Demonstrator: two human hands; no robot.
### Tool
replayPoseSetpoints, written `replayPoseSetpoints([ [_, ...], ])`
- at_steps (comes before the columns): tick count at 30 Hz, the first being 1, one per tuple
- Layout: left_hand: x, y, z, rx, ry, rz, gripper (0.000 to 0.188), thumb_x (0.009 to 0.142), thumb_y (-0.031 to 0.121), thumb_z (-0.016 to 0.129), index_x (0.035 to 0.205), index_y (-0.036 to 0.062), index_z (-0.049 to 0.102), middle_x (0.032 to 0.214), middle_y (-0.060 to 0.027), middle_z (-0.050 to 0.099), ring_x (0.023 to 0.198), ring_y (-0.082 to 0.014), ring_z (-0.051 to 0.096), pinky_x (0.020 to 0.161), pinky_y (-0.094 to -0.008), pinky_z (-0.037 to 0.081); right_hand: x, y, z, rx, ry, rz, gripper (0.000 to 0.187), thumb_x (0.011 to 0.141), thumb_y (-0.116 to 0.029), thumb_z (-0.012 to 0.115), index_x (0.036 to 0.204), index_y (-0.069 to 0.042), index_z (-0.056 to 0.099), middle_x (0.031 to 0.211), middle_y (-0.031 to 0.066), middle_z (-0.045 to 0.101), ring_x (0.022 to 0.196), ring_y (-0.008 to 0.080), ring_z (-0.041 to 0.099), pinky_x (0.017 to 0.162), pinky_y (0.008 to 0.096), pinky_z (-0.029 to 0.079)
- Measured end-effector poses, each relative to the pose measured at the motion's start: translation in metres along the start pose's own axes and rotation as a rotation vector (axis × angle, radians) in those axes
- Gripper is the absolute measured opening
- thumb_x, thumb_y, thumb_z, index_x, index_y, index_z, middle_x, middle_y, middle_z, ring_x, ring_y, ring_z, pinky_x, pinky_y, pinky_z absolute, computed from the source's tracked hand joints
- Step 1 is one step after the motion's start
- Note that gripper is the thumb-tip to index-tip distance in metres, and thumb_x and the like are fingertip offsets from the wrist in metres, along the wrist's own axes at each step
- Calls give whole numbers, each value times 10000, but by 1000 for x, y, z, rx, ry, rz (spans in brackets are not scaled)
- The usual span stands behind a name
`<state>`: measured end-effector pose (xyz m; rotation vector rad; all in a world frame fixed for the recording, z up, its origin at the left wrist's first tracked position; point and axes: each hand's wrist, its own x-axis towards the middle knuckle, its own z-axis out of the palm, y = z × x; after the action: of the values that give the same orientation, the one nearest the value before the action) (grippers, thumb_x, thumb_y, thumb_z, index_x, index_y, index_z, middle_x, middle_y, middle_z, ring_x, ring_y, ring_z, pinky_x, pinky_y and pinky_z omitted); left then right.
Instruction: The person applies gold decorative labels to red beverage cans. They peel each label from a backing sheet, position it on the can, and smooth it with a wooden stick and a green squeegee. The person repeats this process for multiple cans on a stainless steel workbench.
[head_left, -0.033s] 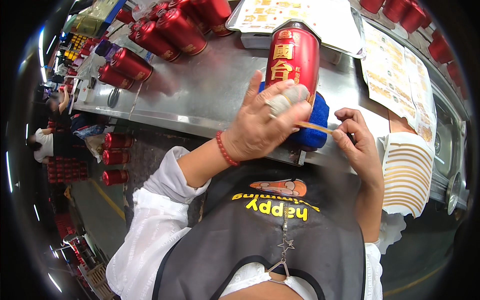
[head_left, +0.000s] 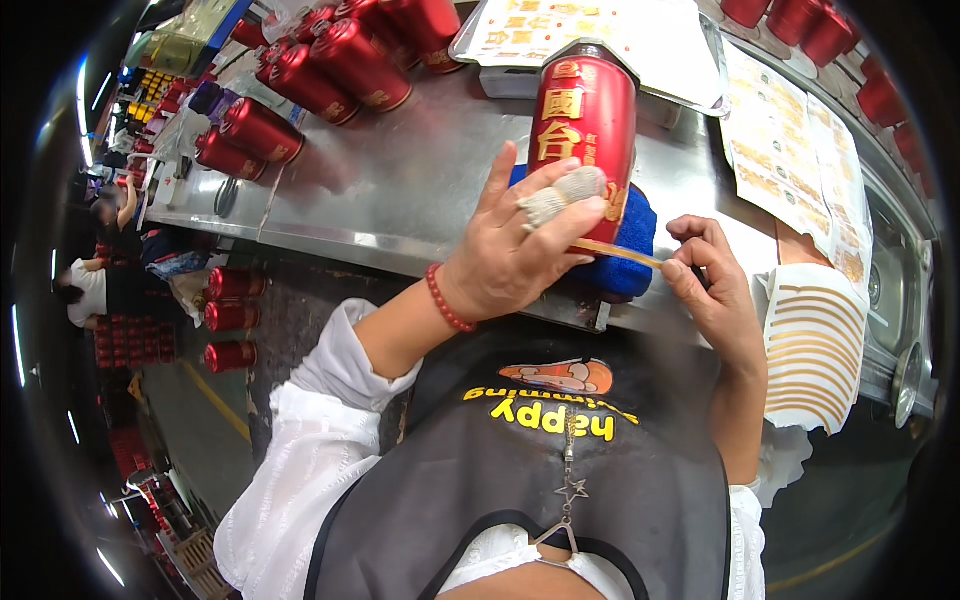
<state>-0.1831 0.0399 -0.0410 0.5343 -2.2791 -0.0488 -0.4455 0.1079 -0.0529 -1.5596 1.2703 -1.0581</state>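
Observation:
A shiny red bottle (head_left: 600, 120) with gold lettering and a dark top lies tilted on a blue cloth pad (head_left: 635, 230) at the table's front edge. My left hand (head_left: 515, 225) holds the bottle's lower part, its thumb and fingers against the side. Pale cloth is wrapped round one finger. A thin gold strip (head_left: 625, 252) runs from the bottle's base, beside my left thumb, to my right hand (head_left: 710, 285). That hand pinches the strip's right end between thumb and forefinger, the other fingers curled. My left fingers hide where the strip meets the bottle.
More gold strips lie in rows on a white backing sheet (head_left: 815, 350) at the right. Sheets of gold stickers (head_left: 790, 150) lie beyond it. Several red bottles (head_left: 315, 80) stand at the back left of the metal table (head_left: 380, 180). Other people (head_left: 90, 290) work at far left.
The bottle has turned slightly, its lettering shifting left. My left hand has moved a little left, and more of the strip shows between the hands. My right hand has barely moved.

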Motion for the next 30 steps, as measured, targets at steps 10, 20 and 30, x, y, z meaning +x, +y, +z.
replayPoseSetpoints([
  [10, -33, 7, -13, 44, 92, 25, 314, 827, 45, 734, 1114, 138, 651, 1116, -100, 713, 1144, -260, 654, 1235, -487, 190, 3, -7, 2, 10, -45, -6, 212, 939, -162, 667, 831, -6, 572, 1209, 123, 518, 1149, 215, 483, 989, 318, 370],
  [20, -1, 13, -9, 199, -67, 212, 282, 880, 111, 670, 1148, 195, 644, 1129, -30, 723, 1255, -217, 589, 1242, -522, 107, 5, 0, 5, 39, -16, -27, 193, 912, -140, 705, 835, 6, 605, 1178, 125, 530, 1089, 216, 524, 959, 324, 409],
  [30, -27, 2, -1, -67, 165, -164, 506, 858, 112, 766, 1304, 89, 528, 1230, -166, 658, 1210, -342, 617, 1205, -556, 201, 14, -13, 11, 15, -69, -50, 240, 945, -178, 677, 822, -5, 566, 1206, 121, 510, 1127, 198, 479, 961, 292, 373],
])
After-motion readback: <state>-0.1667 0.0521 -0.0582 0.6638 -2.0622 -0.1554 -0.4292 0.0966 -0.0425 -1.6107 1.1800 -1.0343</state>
